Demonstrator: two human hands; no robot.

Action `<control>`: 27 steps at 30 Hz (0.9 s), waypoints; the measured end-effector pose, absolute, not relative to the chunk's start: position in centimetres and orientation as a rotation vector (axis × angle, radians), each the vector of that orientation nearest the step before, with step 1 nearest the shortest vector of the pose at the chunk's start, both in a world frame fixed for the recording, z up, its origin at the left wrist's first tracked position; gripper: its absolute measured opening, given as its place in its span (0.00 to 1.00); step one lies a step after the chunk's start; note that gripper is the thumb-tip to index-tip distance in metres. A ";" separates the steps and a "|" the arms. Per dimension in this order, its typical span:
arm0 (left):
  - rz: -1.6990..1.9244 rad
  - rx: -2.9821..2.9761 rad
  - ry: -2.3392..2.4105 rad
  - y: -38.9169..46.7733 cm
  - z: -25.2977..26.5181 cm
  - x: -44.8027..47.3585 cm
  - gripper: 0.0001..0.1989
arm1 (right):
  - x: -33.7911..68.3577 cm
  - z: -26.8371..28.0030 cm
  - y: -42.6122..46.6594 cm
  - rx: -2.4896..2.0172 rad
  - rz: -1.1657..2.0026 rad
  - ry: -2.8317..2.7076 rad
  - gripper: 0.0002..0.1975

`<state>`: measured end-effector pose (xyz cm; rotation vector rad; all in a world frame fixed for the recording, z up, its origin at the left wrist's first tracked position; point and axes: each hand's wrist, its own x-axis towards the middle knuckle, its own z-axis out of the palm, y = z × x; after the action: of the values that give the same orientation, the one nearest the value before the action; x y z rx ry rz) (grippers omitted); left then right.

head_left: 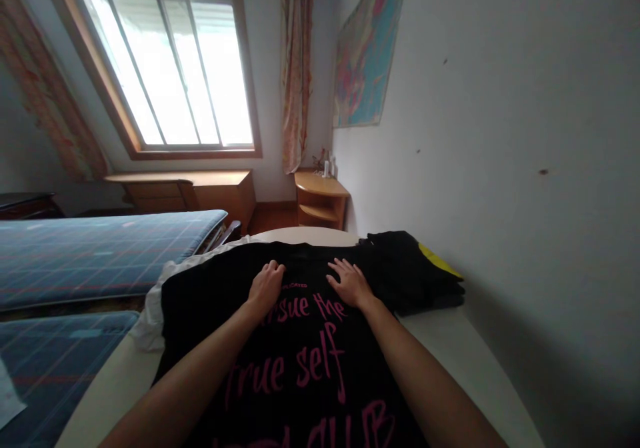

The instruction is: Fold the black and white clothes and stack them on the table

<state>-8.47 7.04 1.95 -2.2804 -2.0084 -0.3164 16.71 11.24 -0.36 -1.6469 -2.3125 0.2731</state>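
A: Where's the black shirt (297, 335)?
B: Under both hands, spread on the pale surface (460, 348), pink lettering (313, 365) up. Print runs between the forearms, back toward the wearer.

A: Left hand (267, 281)?
B: Fingers bent, tips down on the shirt near its far edge. Can't tell if cloth is pinched.

A: Right hand (349, 281)?
B: Open, palm down, fingers spread on the same shirt, just across from the left hand. Nothing gripped.

A: What's around them?
B: Right of the right hand: stack of dark folded clothes (400, 271), yellow patch (440, 261) at its outer side. Left of the left hand: white cloth (153, 311), sticking out from under the shirt. Farther left, off the surface: blue plaid mattress (100, 251).

A: Beyond the hands?
B: Wooden corner shelf (320, 183) straight ahead; window (170, 68) ahead and left of the left hand.
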 end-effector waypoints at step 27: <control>-0.627 -1.933 -2.511 -12.3 -1.0 -25.8 0.14 | 27.8 2.0 -6.2 -2.019 -0.006 -2.135 0.10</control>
<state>-25.80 -12.27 -1.01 -1.9333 -2.5112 -0.6270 27.78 -6.18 1.97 -2.0192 -2.1346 -0.0055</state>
